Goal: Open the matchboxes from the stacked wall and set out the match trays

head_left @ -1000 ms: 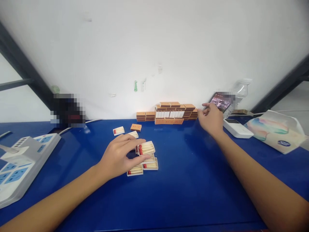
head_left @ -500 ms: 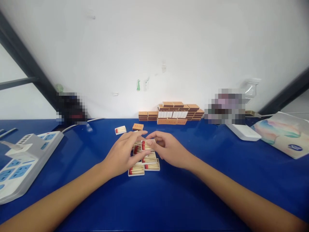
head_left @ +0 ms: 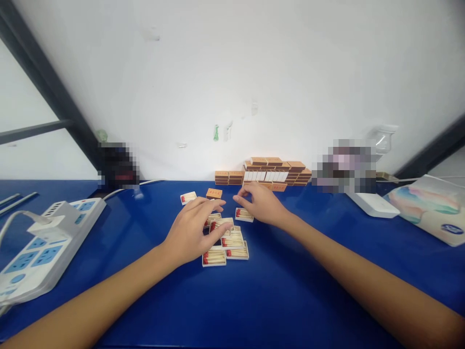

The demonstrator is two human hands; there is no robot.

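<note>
My left hand (head_left: 191,231) is held open, fingers spread, over a heap of open matchbox trays (head_left: 232,241) filled with red-tipped matches; it hides part of them. Some trays in the heap overlap and lean on one another. My right hand (head_left: 264,202) hovers with thumb and fingers apart and nothing seen between them. Just below its fingers a single match tray (head_left: 244,215) lies flat on the table, apart from the heap. Behind my left hand are another match tray (head_left: 188,198) and an orange matchbox sleeve or closed box (head_left: 214,193).
A stacked wall of orange matchboxes (head_left: 296,167) stands against the white wall at the back. On the left lies a power strip (head_left: 54,252) with a plugged-in adapter. To the right are a white box-like device (head_left: 374,205) and a printed packet (head_left: 432,206).
The right hand has moved back and to the right, leaving the heap. The tray it held now lies separately on the table, released. The left hand stays over the heap; the view has shifted slightly.
</note>
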